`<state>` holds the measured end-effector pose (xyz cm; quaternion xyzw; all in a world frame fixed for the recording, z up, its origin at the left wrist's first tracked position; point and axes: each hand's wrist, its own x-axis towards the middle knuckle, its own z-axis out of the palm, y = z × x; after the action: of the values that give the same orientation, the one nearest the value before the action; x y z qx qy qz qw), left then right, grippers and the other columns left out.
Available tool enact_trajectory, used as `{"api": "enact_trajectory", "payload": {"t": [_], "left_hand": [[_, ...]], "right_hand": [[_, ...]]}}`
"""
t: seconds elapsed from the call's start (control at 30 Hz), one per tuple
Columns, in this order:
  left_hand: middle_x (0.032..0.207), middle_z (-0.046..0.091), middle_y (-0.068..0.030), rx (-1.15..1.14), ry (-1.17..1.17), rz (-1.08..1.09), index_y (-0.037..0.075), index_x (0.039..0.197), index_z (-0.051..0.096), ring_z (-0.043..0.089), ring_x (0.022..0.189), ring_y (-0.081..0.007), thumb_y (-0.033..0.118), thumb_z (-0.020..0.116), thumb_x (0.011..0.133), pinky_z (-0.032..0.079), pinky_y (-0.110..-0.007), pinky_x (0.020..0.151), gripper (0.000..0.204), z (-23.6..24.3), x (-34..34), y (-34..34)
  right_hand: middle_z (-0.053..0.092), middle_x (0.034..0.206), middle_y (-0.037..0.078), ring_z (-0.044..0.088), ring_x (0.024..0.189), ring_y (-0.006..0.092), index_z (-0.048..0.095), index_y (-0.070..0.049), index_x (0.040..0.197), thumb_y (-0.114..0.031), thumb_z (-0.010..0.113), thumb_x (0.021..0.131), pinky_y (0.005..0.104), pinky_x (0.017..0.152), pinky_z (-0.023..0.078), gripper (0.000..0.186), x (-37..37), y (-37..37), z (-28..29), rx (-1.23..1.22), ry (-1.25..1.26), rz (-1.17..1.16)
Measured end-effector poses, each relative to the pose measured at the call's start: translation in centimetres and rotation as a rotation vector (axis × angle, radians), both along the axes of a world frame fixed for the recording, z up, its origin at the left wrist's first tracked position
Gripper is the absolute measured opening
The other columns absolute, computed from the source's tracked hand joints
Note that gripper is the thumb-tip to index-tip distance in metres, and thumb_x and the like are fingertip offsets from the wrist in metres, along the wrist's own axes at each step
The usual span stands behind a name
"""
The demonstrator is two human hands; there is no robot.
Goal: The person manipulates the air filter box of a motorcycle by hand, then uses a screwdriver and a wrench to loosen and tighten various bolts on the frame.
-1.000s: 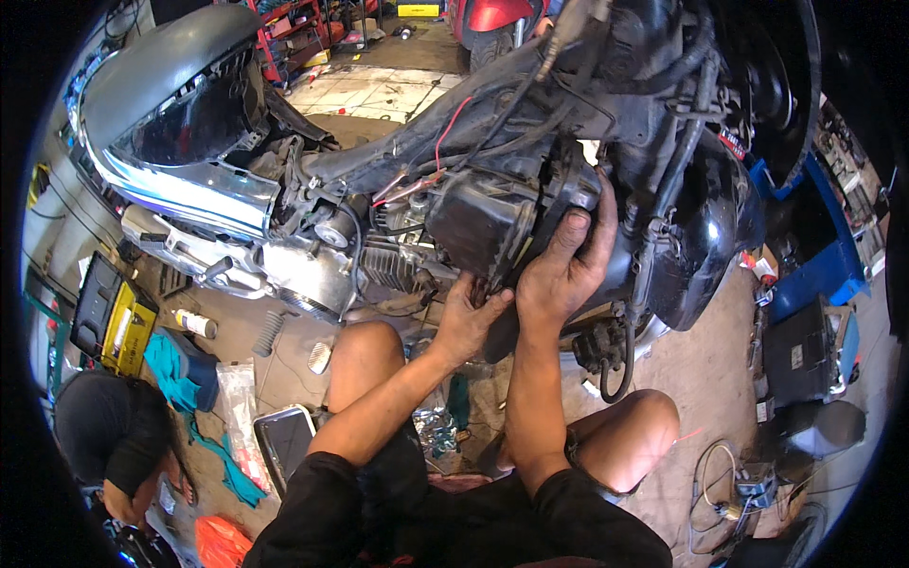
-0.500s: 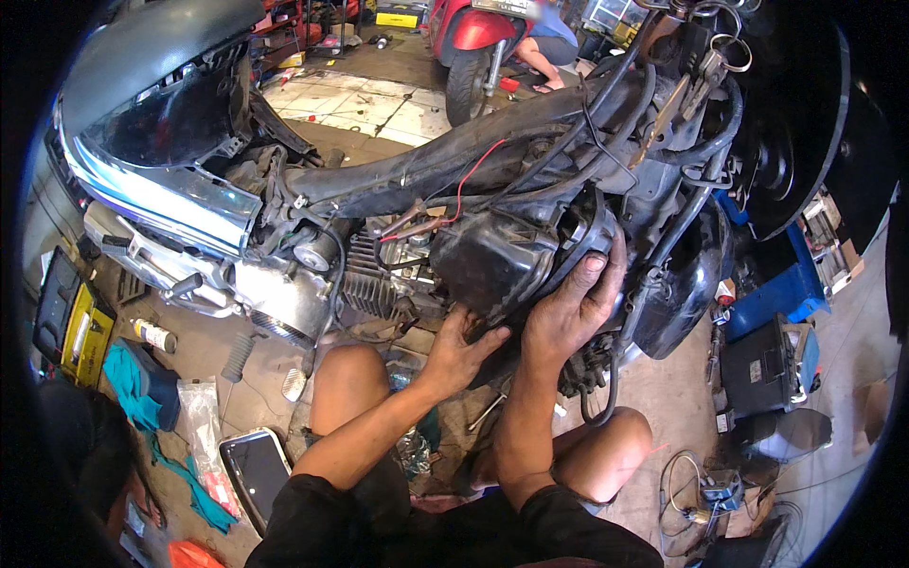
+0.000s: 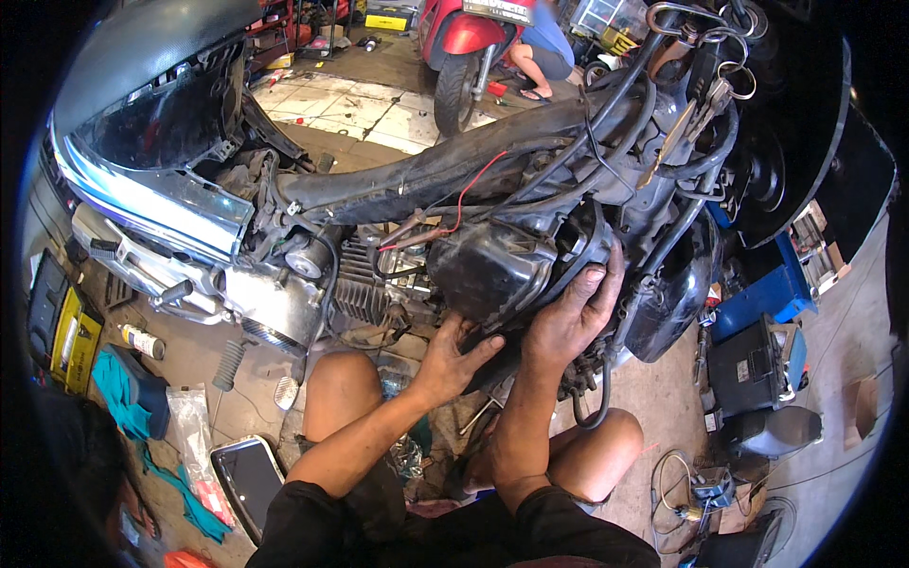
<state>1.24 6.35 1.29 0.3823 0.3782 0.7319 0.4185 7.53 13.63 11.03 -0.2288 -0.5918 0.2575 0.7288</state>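
Observation:
A black plastic air filter box [image 3: 485, 270] sits under the frame tube [image 3: 407, 178] of a partly stripped motorcycle, ahead of the finned engine cylinder [image 3: 363, 284]. My left hand [image 3: 447, 364] grips the box's lower left edge, its fingertips hidden beneath and its thumb sticking out to the right. On the right side, my right hand [image 3: 574, 317] is closed round the box, thumb against the near face and fingers along the outer side. A thin red wire [image 3: 466, 185] with a clip loops above the box.
A key bunch [image 3: 696, 123] hangs at the handlebar. A phone-like black tablet [image 3: 248, 481], teal cloth [image 3: 133, 398] and yellow case [image 3: 76, 341] lie at the left. Blue bin [image 3: 767, 298] and dark toolbox [image 3: 755, 364] stand at the right. Behind, a person [image 3: 544, 52] crouches by a red scooter [image 3: 472, 38].
The whole view has shifted slightly, with the motorcycle and floor things a little further left. Both my hands stay on the air filter box, which has hardly moved against the frame.

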Motion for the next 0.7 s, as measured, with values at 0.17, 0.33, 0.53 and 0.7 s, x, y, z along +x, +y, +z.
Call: {"api": "enact_trajectory", "payload": {"t": [0.17, 0.33, 0.53, 0.7], "left_hand": [[0.115, 0.052, -0.0103, -0.046, 0.027, -0.032, -0.003, 0.118, 0.043, 0.047, 0.106, -0.0176, 0.018, 0.069, 0.083, 0.036, -0.032, 0.094, 0.048, 0.7, -0.3, -0.4], [0.114, 0.052, -0.0103, 0.021, -0.009, -0.012, -0.003, 0.119, 0.043, 0.048, 0.106, -0.0177, 0.017, 0.068, 0.083, 0.037, -0.032, 0.093, 0.048, 0.0, -0.2, -0.2], [0.12, 0.051, -0.0127, -0.026, 0.047, -0.032, -0.004, 0.124, 0.04, 0.047, 0.111, -0.0198, 0.015, 0.066, 0.084, 0.036, -0.033, 0.097, 0.052, 0.3, -0.6, -0.7], [0.121, 0.051, -0.0133, 0.011, 0.053, -0.018, -0.004, 0.127, 0.039, 0.047, 0.113, -0.0206, 0.014, 0.065, 0.085, 0.035, -0.033, 0.098, 0.053, -0.1, -0.6, -0.5]], "right_hand": [[0.05, 0.123, 0.014, 0.049, 0.111, 0.0198, 0.044, 0.005, 0.126, -0.024, 0.043, 0.098, 0.0327, 0.099, 0.035, 0.041, 0.6, 1.0, -0.7, -0.023, 0.034, 0.047], [0.052, 0.119, 0.013, 0.048, 0.107, 0.0179, 0.046, 0.007, 0.123, -0.023, 0.049, 0.096, 0.0315, 0.095, 0.036, 0.042, 0.4, 0.9, -0.1, -0.012, 0.079, 0.096], [0.052, 0.119, 0.014, 0.049, 0.107, 0.0182, 0.047, 0.008, 0.123, -0.023, 0.051, 0.095, 0.032, 0.096, 0.036, 0.042, 0.4, 0.3, 0.2, -0.009, -0.007, 0.005], [0.054, 0.118, 0.014, 0.05, 0.106, 0.0188, 0.048, 0.009, 0.122, -0.022, 0.052, 0.094, 0.0326, 0.095, 0.037, 0.041, 0.3, 0.1, 0.3, 0.011, 0.032, 0.033]]}}
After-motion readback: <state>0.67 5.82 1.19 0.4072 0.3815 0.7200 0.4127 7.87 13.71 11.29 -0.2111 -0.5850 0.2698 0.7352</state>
